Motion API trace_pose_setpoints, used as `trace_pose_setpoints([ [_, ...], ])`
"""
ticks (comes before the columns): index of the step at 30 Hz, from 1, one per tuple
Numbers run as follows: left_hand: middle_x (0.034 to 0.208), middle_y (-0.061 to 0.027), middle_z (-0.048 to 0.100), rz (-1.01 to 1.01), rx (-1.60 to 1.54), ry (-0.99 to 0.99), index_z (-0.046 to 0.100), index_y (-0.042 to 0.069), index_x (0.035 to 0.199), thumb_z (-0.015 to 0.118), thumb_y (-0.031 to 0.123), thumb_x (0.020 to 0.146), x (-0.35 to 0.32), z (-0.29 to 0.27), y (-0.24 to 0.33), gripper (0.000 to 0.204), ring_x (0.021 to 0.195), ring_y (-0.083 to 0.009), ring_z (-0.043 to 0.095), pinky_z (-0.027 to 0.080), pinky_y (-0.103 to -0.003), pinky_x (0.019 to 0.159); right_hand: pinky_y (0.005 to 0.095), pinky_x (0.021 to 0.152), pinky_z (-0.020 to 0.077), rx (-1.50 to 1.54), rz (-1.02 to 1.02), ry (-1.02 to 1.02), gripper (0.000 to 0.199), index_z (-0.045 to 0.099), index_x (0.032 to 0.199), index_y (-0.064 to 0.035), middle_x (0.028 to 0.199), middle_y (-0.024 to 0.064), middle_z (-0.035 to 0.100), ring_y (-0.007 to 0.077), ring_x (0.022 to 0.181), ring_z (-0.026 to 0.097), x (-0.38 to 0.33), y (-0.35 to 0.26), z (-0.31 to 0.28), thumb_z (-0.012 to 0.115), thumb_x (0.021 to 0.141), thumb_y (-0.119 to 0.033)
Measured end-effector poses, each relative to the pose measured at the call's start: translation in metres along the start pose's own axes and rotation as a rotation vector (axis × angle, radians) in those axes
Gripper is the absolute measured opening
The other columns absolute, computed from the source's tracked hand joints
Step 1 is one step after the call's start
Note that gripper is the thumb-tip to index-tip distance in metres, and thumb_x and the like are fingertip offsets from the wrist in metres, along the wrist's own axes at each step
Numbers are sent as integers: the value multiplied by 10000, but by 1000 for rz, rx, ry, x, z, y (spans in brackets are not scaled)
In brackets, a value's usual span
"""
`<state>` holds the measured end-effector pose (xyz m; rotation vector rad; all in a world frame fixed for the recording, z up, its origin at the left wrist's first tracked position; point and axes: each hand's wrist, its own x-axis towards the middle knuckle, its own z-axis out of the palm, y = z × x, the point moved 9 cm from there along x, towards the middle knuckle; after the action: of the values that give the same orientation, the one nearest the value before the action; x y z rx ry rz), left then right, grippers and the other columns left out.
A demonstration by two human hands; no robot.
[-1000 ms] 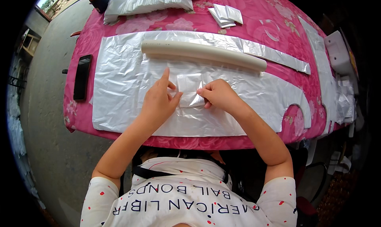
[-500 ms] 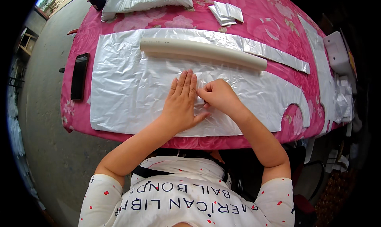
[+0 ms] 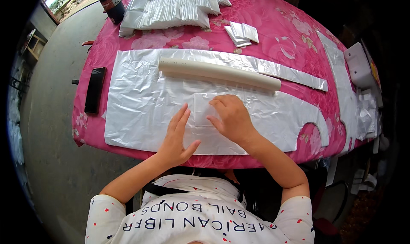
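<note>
A large sheet of shiny white plastic film, shaped like a flattened bag (image 3: 136, 103), lies spread over the table. On it, in front of me, is a small folded square of thin white plastic (image 3: 201, 111). My right hand (image 3: 234, 118) is over the square's right edge, fingers bent and thumb apart from them; whether the fingertips press on it is hard to see. My left hand (image 3: 176, 137) hovers or rests just left of the square, fingers stretched out, holding nothing. Beyond both hands a pale tube (image 3: 220, 74) lies across the film.
Stacked folded plastic packets (image 3: 171, 9) are at the back left, beside a dark bottle (image 3: 111, 5). A smaller packet pile (image 3: 241, 34) lies farther right. A black phone (image 3: 95, 90) is at the left. More film (image 3: 337, 73) and a white box (image 3: 359, 65) occupy the right of the pink tablecloth (image 3: 294, 39).
My left hand has drawn back toward me and left, off the spot where it lay flat. The right hand's pinch has loosened, and the folded square now shows between the hands.
</note>
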<state>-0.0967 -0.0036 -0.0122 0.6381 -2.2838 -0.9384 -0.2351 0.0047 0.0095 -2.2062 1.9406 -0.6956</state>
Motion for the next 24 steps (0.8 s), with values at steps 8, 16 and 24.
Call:
trace_pose_setpoints([
  [8, 1021, -125, 640, -1122, -797, -270, 544, -33, 1149, 501, 91, 907, -163, 5, -48, 275, 877, -122, 613, 474, -222, 719, 461, 1089, 137, 104, -22, -71, 657, 326, 1355, -9, 1430, 222, 237, 344, 1343, 191, 20, -57, 85, 496, 862, -409],
  [16, 868, -96, 633, -1216, -646, 75, 607, -13, 996, 553, 88, 856, -172, -22, -62, 181, 733, -108, 563, 453, -264, 618, 498, 1087, 108, 504, -263, -363, 463, 474, 1232, -18, 1431, 207, 244, 348, 1361, 146, -24, -174, 120, 519, 869, -302],
  [24, 968, -113, 647, -404, -173, -180, 627, 38, 1020, 682, 76, 747, -12, -58, -5, 281, 837, -163, 632, 509, -272, 731, 408, 899, 375, 564, -342, -236, 115, 577, 779, -70, 1021, 75, 562, 281, 1047, 475, 20, -51, 23, 673, 739, -118],
])
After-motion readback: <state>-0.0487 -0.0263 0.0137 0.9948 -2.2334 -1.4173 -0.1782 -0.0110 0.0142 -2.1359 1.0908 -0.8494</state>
